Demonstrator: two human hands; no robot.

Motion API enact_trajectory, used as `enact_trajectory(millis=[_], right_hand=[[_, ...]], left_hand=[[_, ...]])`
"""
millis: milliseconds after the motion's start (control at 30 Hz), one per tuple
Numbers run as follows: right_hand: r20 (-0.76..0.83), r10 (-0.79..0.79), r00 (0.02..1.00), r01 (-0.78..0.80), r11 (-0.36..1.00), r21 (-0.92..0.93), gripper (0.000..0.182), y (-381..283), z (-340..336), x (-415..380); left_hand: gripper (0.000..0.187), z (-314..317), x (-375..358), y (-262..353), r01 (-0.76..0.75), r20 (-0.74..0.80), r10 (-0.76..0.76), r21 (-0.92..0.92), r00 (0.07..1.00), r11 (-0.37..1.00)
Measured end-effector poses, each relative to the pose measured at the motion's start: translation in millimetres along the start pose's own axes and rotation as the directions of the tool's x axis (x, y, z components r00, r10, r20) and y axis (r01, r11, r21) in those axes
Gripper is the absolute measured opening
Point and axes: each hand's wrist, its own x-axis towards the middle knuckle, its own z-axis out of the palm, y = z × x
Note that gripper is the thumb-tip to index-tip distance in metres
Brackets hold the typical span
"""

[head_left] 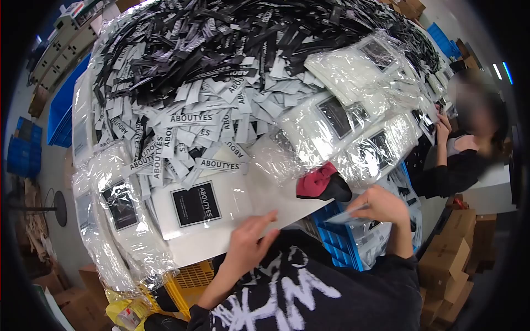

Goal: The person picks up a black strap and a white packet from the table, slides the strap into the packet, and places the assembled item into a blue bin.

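Observation:
My left hand (pixel 251 243) is at the table's front edge, fingers stretched out and apart, holding nothing. Beside it lies a flat white bag (pixel 232 190) with a black ABOUTYES label (pixel 196 204). Over the blue crate (pixel 335 234), my right hand (pixel 385 204) pinches a thin, pale plastic packet (pixel 348 214), partly blurred. Packaged pieces with black and white labels (pixel 372 240) lie in and around that crate. Just left of my right hand, a dark red and black fabric item (pixel 320 185) rests on the table edge.
A large heap of black and white ABOUTYES strips (pixel 204 99) covers the table's back. Stacks of clear-wrapped bags stand at left (pixel 124 215) and right (pixel 337 121). Another person (pixel 469 143) works at the right. Cardboard boxes (pixel 450 254) and a yellow crate (pixel 190 278) stand below.

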Motion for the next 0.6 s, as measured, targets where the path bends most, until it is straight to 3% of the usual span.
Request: enact_trajectory(millis=[67, 100, 167, 233, 300, 367, 433, 500, 567, 600], right_hand=[[0.114, 0.151, 0.982, -0.121, 0.963, -0.239, 0.033, -1.6, -8.4, -0.3], [0.072, 0.043, 0.997, -0.035, 0.993, -0.114, 0.032, -14.1, -15.2, 6.6], [-0.054, -0.148, 0.987, 0.154, 0.979, 0.133, 0.031, -45.4, -24.5, 32.7], [-0.287, -0.268, 0.920, 0.282, 0.959, 0.006, 0.026, -76.5, -23.9, 69.7], [-0.489, -0.619, 0.615, 0.446, 0.784, -0.432, 0.026, -90.6, -20.2, 131.3], [-0.478, -0.745, 0.465, 0.217, 0.619, -0.755, 0.025, -105.3, -22.8, 183.1], [-0.413, -0.826, 0.384, 0.254, 0.525, -0.812, 0.024, -106.6, -25.1, 213.8], [-0.380, -0.881, 0.282, 0.413, 0.469, -0.781, 0.023, -110.1, -25.7, 236.5], [-0.401, -0.898, 0.182, 0.676, 0.411, -0.612, 0.021, -114.5, -24.3, 250.6], [-0.533, -0.824, 0.192, 0.726, 0.485, -0.488, 0.018, -118.6, -25.7, 253.5]], left_hand=[[0.029, -14.2, -3.1, -17.2, -0.034, -0.150, 0.060, 0.171, 0.987, 0.985], [0.033, -19.7, -5.1, -27.6, -0.039, -0.221, 0.097, 0.253, 0.971, 0.967], [0.042, -23.6, -7.4, -34.3, -0.038, -0.177, 0.116, 0.395, 0.977, 0.918], [0.044, -25.0, -4.7, -29.4, -0.028, -0.133, 0.115, 0.526, 0.984, 0.850], [0.046, -21.0, -13.3, -48.8, -0.023, -0.152, 0.111, 0.488, 0.982, 0.873], [0.047, -20.5, -18.6, -61.5, 0.001, -0.208, 0.097, 0.427, 0.973, 0.904], [0.045, -22.7, -19.2, -58.3, 0.002, -0.214, 0.095, 0.410, 0.972, 0.912], [0.041, -24.6, -20.4, -58.3, -0.013, -0.238, 0.118, 0.402, 0.964, 0.916], [0.034, -26.7, -22.6, -60.0, 0.003, -0.263, 0.096, 0.350, 0.960, 0.937], [0.033, -27.5, -23.6, -61.8, 0.010, -0.280, 0.083, 0.315, 0.956, 0.949]])
